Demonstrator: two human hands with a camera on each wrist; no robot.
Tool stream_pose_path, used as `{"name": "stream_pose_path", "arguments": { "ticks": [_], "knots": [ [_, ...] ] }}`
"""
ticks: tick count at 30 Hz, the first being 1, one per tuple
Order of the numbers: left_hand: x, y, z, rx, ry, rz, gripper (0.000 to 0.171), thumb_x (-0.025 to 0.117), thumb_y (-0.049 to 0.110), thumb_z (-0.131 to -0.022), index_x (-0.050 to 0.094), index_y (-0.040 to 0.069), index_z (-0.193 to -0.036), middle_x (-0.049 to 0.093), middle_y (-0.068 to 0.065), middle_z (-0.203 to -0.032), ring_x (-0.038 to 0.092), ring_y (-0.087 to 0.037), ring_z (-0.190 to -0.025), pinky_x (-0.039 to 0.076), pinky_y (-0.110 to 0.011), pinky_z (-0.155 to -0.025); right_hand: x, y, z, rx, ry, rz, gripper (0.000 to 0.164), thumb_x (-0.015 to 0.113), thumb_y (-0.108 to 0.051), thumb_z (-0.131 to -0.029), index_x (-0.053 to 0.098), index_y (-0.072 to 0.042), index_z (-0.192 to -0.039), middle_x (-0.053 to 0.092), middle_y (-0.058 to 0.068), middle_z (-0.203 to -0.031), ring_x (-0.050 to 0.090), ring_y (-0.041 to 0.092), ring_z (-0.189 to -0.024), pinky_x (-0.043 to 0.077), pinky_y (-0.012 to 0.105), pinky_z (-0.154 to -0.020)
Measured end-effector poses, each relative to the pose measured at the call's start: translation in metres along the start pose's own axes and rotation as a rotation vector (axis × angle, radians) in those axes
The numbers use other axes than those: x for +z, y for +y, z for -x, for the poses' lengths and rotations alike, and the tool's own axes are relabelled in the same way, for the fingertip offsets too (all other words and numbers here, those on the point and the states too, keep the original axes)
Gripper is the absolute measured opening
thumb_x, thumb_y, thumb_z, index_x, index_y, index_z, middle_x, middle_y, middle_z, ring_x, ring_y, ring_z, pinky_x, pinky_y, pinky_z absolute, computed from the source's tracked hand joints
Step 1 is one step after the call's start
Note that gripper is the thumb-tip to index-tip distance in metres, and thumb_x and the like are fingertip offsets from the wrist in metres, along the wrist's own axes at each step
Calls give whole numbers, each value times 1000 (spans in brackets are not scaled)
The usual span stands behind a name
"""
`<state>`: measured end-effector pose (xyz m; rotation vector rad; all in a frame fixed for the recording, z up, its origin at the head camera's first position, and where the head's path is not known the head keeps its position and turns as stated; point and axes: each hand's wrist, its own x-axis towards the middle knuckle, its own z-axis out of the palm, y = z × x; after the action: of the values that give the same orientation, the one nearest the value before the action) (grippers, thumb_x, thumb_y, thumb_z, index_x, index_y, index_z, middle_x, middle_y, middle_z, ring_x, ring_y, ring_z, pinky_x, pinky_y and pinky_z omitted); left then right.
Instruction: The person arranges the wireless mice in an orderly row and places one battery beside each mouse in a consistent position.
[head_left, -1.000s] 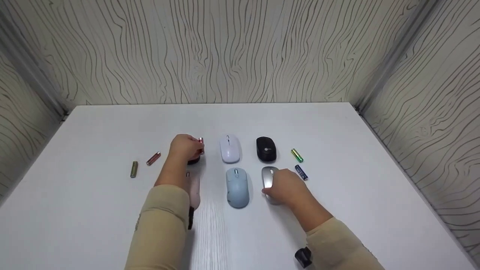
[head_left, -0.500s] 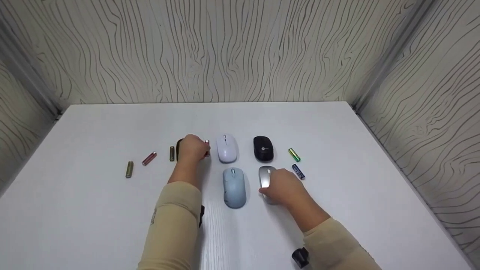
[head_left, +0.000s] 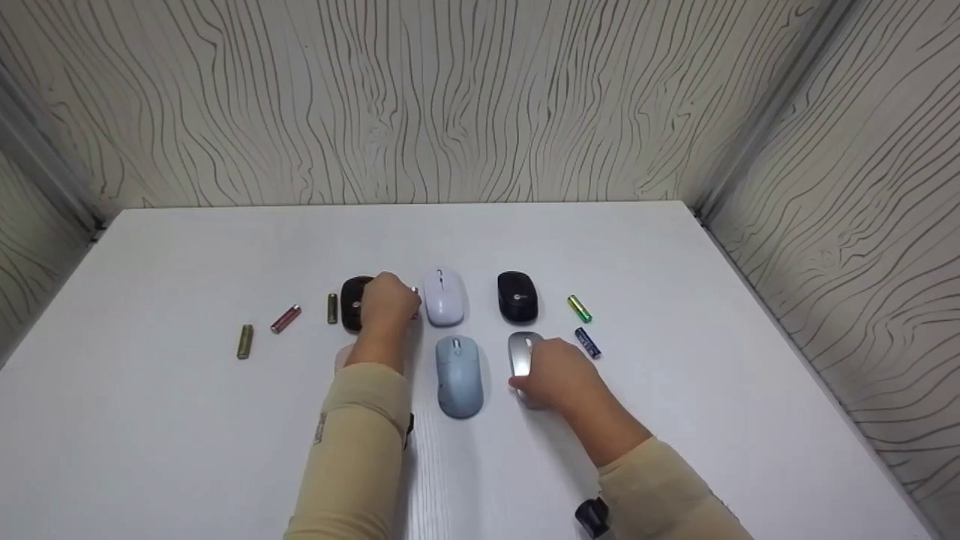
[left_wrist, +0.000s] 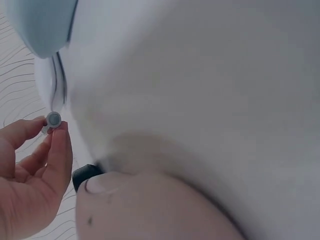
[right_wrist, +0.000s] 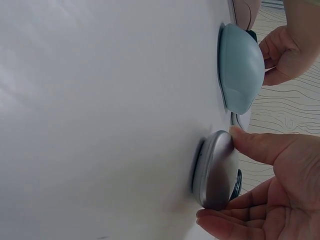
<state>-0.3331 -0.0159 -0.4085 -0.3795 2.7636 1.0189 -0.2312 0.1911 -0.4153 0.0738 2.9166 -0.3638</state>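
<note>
My left hand (head_left: 390, 304) is between the left black mouse (head_left: 351, 304) and the white mouse (head_left: 444, 298). It pinches a battery (left_wrist: 53, 119) between thumb and fingers, end-on in the left wrist view; in the head view the hand hides most of it. A pink mouse (head_left: 343, 356) shows partly from under the left forearm. My right hand (head_left: 559, 375) grips the silver mouse (right_wrist: 220, 172) by its sides, thumb on one and fingers on the other, down at the table. Left of that hand lies the light blue mouse (head_left: 459, 376).
Another black mouse (head_left: 517, 297) is behind the silver one. At right lie a green battery (head_left: 579, 308) and a blue battery (head_left: 588, 343). Left are a red battery (head_left: 286, 319), an olive battery (head_left: 245, 341) and a dark green battery (head_left: 332, 308). A patterned wall (head_left: 375, 105) backs the white table (head_left: 187, 450).
My left hand has shifted right with the battery, from over the left black mouse toward the white mouse, uncovering the black mouse and the dark green battery. The right hand keeps its grip, unmoved.
</note>
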Motion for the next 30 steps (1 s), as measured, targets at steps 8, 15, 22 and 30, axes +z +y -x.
{"name": "stream_pose_path", "arguments": {
  "ticks": [8, 15, 22, 30],
  "knots": [
    [7, -1, -6, 38, 23, -47, 25, 58, 13, -81, 63, -4, -99, 64, -17, -99, 55, -25, -82, 49, -36, -77, 1, -1, 1, -32, 13, 15, 50, 74, -35, -73, 62, 6, -99, 64, 16, -90, 57, 23, -75, 47, 41, -71],
    [12, -1, -9, 16, 40, -88, 27, 57, 17, -84, 63, -3, -102, 64, -17, -103, 58, -26, -87, 49, -39, -78, 0, 0, 0, -25, 12, 22, 49, 74, -35, -73, 63, 5, -98, 64, 16, -90, 56, 23, -74, 47, 40, -70],
    [15, 3, -11, 8, 22, -153, 28, 53, 11, -85, 60, -3, -109, 63, -16, -106, 59, -23, -87, 50, -37, -78, 0, 2, 0, -39, 15, 30, 49, 74, -36, -73, 62, 5, -99, 65, 15, -89, 56, 23, -73, 47, 40, -70],
    [15, 3, -13, 24, 37, -172, 29, 52, 7, -84, 59, -4, -109, 62, -17, -108, 59, -25, -96, 48, -36, -84, 0, 1, -1, -38, 6, 27, 50, 73, -37, -74, 62, 5, -99, 64, 15, -89, 56, 23, -73, 46, 40, -70]
  ]
}}
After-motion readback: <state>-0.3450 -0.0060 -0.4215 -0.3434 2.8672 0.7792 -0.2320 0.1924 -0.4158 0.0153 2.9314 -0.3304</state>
